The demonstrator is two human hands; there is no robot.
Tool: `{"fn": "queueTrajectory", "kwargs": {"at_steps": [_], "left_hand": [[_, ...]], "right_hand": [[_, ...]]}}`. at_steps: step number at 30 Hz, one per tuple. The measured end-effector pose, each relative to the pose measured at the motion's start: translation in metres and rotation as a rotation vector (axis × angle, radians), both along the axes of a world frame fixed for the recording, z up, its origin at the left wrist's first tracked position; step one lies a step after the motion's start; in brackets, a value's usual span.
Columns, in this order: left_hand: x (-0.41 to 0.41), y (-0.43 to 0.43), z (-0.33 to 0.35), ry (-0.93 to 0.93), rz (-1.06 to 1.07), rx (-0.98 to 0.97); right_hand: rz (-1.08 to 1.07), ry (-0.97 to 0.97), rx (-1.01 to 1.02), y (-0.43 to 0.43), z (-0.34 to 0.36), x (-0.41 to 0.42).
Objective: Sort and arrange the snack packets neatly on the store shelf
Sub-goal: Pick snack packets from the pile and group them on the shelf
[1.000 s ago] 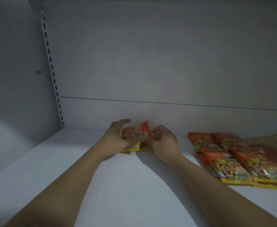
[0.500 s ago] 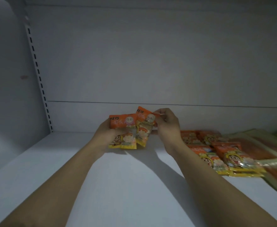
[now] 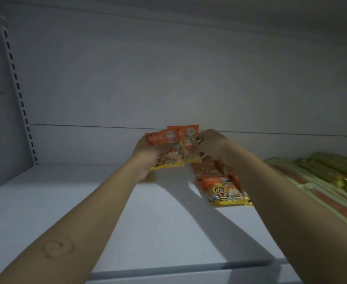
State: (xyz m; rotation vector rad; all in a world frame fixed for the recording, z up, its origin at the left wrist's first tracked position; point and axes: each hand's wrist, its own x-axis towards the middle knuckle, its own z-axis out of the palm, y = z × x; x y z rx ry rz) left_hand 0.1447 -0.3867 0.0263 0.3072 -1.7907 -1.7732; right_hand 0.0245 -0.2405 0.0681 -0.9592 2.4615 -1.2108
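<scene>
Two orange-and-yellow snack packets (image 3: 173, 149) with cartoon faces are held upright above the white shelf (image 3: 45, 212), near its back wall. My left hand (image 3: 146, 154) grips the left packet from behind and below. My right hand (image 3: 211, 144) pinches the right packet at its right edge. A further edge of yellow packet shows under my left wrist. More packets of the same kind (image 3: 221, 191) lie flat on the shelf just right of centre, partly hidden by my right forearm.
Long green and orange wrapped packs (image 3: 320, 177) lie stacked at the far right of the shelf. A slotted upright rail (image 3: 18, 93) runs down the back left corner. The shelf's front lip (image 3: 168, 273) crosses the bottom of the view.
Both hands lifted the packets off the shelf surface and brought them upright and higher. The view has shifted left to right, bringing the green packs into sight.
</scene>
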Motion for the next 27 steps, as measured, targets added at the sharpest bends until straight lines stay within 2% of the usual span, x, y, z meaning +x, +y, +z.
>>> {"fn": "queueTrajectory", "kwargs": {"at_steps": [3, 5, 9, 13, 23, 27], "left_hand": [[-0.026, 0.017, 0.002, -0.003, 0.003, -0.012], [-0.041, 0.026, -0.003, -0.058, -0.051, 0.028], [-0.054, 0.023, -0.020, -0.229, -0.102, 0.235], [-0.055, 0.004, -0.025, -0.222, -0.080, 0.316], [-0.057, 0.026, -0.024, -0.280, -0.077, 0.100], [-0.055, 0.026, -0.023, -0.256, -0.034, 0.053]], "right_hand": [[-0.189, 0.031, -0.021, 0.015, 0.001, -0.031], [-0.252, 0.125, 0.053, 0.022, -0.005, -0.051], [-0.201, 0.156, 0.181, 0.029, -0.024, -0.076], [-0.155, 0.268, 0.280, 0.032, -0.034, -0.086], [-0.159, 0.594, 0.669, 0.023, -0.037, -0.072], [-0.160, 0.645, 0.733, 0.024, -0.035, -0.065]]}}
